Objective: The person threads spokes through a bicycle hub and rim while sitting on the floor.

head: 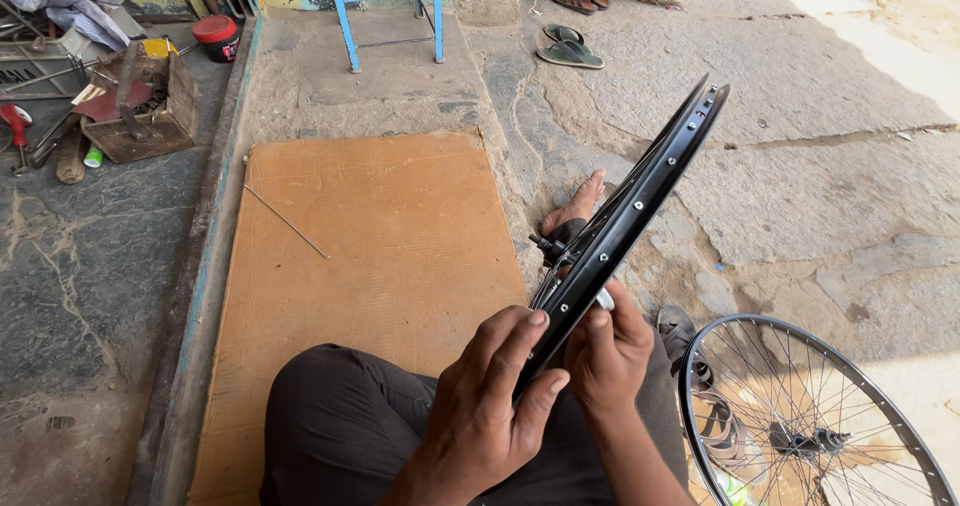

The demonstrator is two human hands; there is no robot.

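Stone-paved ground, orange board (370,256) laid flat beside person's lap. Thin loose spoke (286,222) lying on board. Left hand (490,406) fingers curled around black wheel rim (625,216), rim tilted on edge, rising away right of board. Right hand (608,351) pinched closed at rim's inner side; what it grips, cannot tell. Wooden toolbox (140,106) beyond board's far left corner, holding hammer and assorted tools. Red-lidded jar (216,38) behind toolbox. Second spoked wheel (810,416) flat on ground, right of board.

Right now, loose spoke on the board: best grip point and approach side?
Pinch the spoke mid-length, from straight above. It is a thin wire lying flat and diagonal on the orange board, apart from everything else, so fingers should close across its axis; both ends probably offer less purchase.
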